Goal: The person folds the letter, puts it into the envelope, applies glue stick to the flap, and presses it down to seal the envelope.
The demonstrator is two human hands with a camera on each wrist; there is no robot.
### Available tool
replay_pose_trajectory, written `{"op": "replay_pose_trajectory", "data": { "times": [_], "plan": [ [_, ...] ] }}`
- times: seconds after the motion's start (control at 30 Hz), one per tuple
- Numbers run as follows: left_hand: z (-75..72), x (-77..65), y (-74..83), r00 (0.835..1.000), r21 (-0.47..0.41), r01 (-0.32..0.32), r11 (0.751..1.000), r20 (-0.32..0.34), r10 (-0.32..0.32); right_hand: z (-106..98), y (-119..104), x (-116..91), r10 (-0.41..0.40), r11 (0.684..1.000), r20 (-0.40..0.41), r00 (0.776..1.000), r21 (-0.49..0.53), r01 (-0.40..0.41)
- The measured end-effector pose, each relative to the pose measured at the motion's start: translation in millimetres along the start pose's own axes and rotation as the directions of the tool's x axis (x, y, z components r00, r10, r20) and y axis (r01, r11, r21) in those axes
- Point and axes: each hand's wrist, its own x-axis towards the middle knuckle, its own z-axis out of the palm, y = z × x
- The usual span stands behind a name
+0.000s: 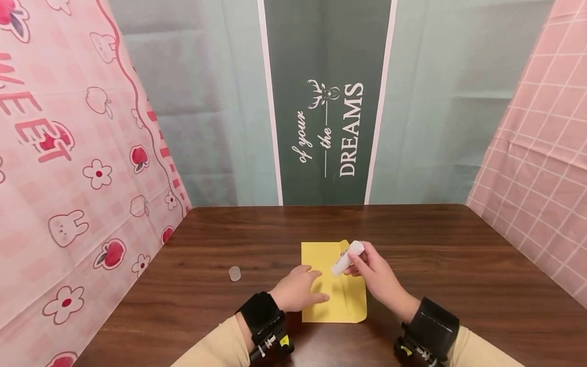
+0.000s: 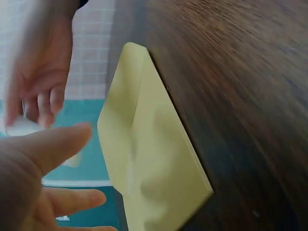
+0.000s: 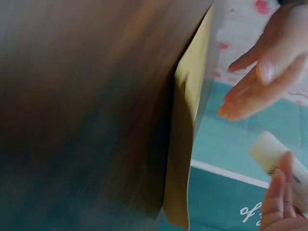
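Note:
A yellow envelope (image 1: 317,253) lies on the wooden table, its flap (image 1: 354,300) folded out on the right side. My right hand (image 1: 377,272) holds a white glue stick (image 1: 344,262) between thumb and fingers, tilted over the envelope near the flap crease. In the right wrist view the glue stick (image 3: 269,151) shows a pale end with no cap on it. Over the left part of the envelope is my left hand (image 1: 297,289), fingers spread and holding nothing. The left wrist view shows its thumb (image 2: 62,144) apart from the paper.
A small translucent cap (image 1: 235,273) sits on the table (image 1: 206,239) to the left of the envelope. A green curtain (image 1: 330,51) with lettering hangs behind the table. Pink patterned cloths hang on the left (image 1: 124,214) and right (image 1: 532,193).

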Motion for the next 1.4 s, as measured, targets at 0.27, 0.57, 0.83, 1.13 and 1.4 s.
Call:
{"op": "replay_pose_trajectory", "data": {
  "times": [0.27,0.57,0.83,1.13,1.4],
  "plan": [
    [18.0,13.6,8.8,0.996,0.325,0.057,0.944,0.045,-0.075,10.8,11.8,11.8,-0.048,0.886,0.213,0.976,-0.443,0.14],
    [20.1,15.8,11.3,0.975,0.457,0.142,0.878,0.089,-0.204,18.3,13.9,13.6,-0.102,0.759,0.306,0.946,-0.591,0.274],
    [15.5,18.3,15.4,0.975,0.504,0.135,0.853,0.087,-0.206,20.3,9.5,30.6,-0.036,0.758,0.284,0.958,-0.618,0.211],
    [15.5,20.1,16.7,0.972,0.534,0.129,0.836,0.099,-0.213,25.9,19.7,62.1,-0.028,0.752,0.246,0.969,-0.633,0.182],
    [14.5,20.8,17.7,0.967,0.568,0.132,0.812,0.107,-0.232,26.9,14.6,46.7,-0.08,0.73,0.28,0.957,-0.637,0.248]
  ]
}}
